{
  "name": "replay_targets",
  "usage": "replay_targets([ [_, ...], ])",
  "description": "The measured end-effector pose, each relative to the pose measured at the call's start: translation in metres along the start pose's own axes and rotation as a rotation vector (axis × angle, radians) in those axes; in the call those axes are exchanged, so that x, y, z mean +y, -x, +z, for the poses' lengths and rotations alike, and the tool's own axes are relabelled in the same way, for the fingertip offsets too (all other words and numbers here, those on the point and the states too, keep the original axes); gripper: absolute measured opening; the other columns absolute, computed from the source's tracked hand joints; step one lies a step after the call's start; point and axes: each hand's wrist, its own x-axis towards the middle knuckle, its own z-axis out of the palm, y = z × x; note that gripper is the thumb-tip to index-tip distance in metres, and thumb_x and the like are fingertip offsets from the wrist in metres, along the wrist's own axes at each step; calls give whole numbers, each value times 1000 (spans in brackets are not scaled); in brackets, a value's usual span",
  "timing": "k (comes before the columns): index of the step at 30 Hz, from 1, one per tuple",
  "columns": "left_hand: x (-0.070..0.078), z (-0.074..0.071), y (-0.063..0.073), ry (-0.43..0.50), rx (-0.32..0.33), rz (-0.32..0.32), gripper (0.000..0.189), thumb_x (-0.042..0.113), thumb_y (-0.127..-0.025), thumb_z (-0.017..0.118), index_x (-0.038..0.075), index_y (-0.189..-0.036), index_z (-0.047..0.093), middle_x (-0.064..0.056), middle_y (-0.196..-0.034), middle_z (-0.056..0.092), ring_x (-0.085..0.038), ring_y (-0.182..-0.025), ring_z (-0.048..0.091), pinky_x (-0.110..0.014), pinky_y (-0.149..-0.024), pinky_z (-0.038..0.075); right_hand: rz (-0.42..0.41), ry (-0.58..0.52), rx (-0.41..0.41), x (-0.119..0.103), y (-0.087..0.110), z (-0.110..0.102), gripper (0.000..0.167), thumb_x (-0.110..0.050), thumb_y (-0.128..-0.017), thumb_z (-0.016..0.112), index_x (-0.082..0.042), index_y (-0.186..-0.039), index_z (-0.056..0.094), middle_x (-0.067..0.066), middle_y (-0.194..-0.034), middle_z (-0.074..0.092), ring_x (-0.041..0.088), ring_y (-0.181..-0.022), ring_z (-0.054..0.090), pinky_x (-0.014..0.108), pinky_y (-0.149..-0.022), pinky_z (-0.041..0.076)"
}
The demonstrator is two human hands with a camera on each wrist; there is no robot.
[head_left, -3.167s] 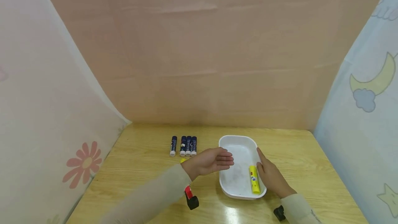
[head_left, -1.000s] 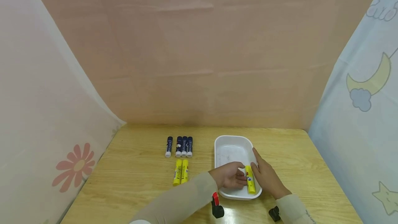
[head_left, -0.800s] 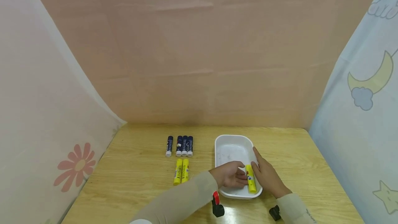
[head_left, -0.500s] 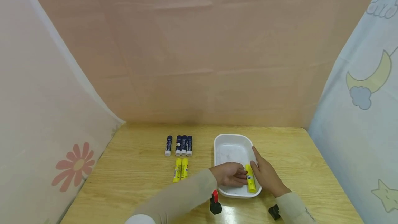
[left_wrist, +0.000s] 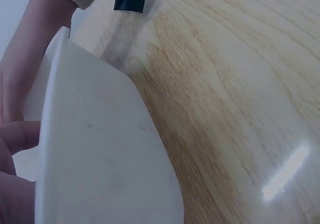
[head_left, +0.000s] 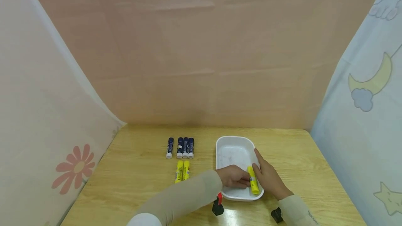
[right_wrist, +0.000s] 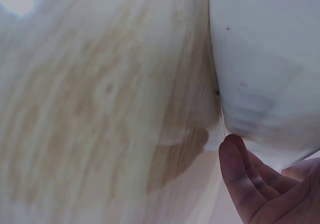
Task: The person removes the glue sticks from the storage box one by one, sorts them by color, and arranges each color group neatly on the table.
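Note:
A white plastic tray (head_left: 234,141) stands on the wooden table in the head view. Inside, along its right wall, lies a yellow glue stick (head_left: 253,185). My left hand (head_left: 233,177) reaches over the tray's near left side and pinches that glue stick near its upper part; its thumb is partly hidden. The tray's right wall is gripped by my right hand (head_left: 271,179), thumb at the rim and fingers outside. In the right wrist view, the fingers (right_wrist: 240,171) press against the tray's outer wall (right_wrist: 270,58). The left wrist view shows the tray wall (left_wrist: 105,134) up close.
Left of the tray, two yellow glue sticks (head_left: 179,172) lie side by side, partly behind my left sleeve (head_left: 185,194). Farther back lie several dark blue glue sticks with white ends (head_left: 185,148), one set apart (head_left: 170,148). Cloth walls surround the table (head_left: 141,173).
My left hand has come down from beside the tray to the glue stick inside, and its fingers have closed in on it. My right hand stays on the tray's right wall.

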Motion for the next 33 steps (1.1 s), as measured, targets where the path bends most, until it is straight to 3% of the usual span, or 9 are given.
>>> replay_targets([
  [8,6,9,1,-71,57,10,13,14,-89,71,1,-88,69,-10,-81,68,-17,-76,66,-32,-77,59,15,-6,-9,0,0,-2,63,-22,-104,44,-7,-156,12,27,-150,32,46,-133,37,60,-105,35],
  [14,9,11,2,-88,56,25,12,11,-88,71,0,-86,68,-10,-80,68,-18,-75,67,-31,-76,59,7,0,-1,3,1,0,63,-26,-105,43,-7,-156,12,28,-149,33,46,-133,36,61,-105,34],
  [26,8,4,-2,-30,4,65,12,9,-89,69,-1,-93,68,-8,-87,67,-15,-79,65,-30,-82,57,-33,0,27,2,2,1,61,-25,-105,44,-6,-156,16,29,-147,37,47,-130,41,63,-102,38],
  [33,11,-14,3,-24,-30,108,15,14,-90,69,0,-97,69,-7,-92,69,-14,-82,66,-29,-82,57,-15,3,14,-1,4,-1,62,-39,-106,35,-7,-156,15,28,-147,38,46,-126,46,60,-96,45],
])
